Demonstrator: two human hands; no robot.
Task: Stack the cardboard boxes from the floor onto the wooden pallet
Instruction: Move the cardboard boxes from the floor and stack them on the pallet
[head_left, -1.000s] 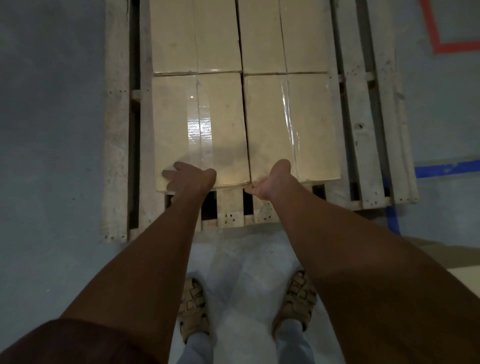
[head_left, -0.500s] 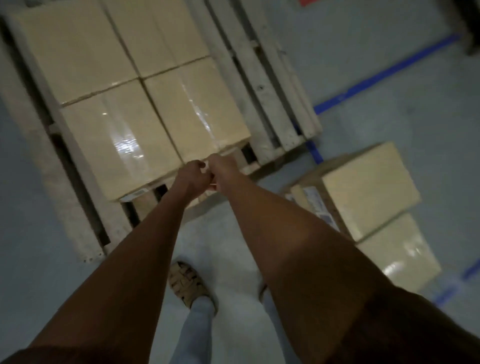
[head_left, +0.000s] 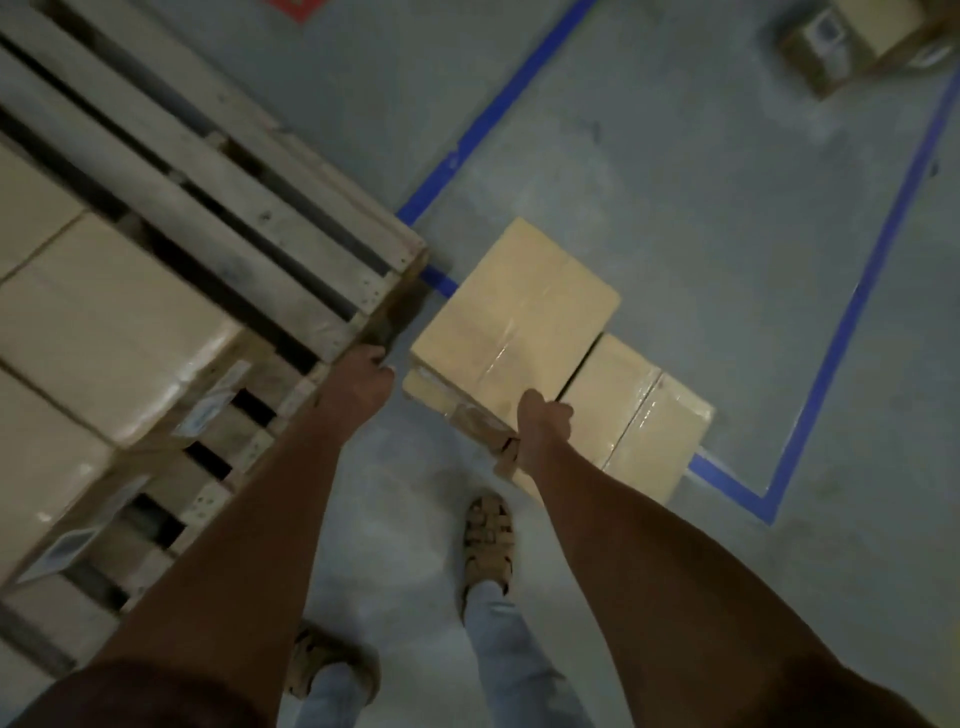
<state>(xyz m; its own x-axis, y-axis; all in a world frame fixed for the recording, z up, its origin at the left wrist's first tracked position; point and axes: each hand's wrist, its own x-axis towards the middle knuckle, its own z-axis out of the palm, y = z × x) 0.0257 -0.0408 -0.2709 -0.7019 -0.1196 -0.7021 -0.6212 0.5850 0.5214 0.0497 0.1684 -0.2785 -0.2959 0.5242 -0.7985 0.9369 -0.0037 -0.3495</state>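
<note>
The wooden pallet (head_left: 291, 244) fills the left side and carries several tan cardboard boxes (head_left: 104, 332) on its left part. Two more cardboard boxes lie on the floor just right of the pallet's near corner: a nearer box (head_left: 514, 322) and a second box (head_left: 644, 421) against its right side. My left hand (head_left: 363, 382) hangs loosely curled in the gap between the pallet corner and the nearer box, holding nothing. My right hand (head_left: 543, 423) is over that box's near right corner, fingers bent downward. I cannot see a grip on the box.
Blue tape lines (head_left: 841, 332) mark a bay on the grey floor around the two boxes. Another cardboard box (head_left: 852, 36) sits far off at the top right. My sandalled feet (head_left: 488, 540) stand just before the boxes. The pallet's right slats are bare.
My view and both arms have swung right, away from the boxes on the pallet. My hands left the pallet boxes' front edge and now reach the nearer floor box.
</note>
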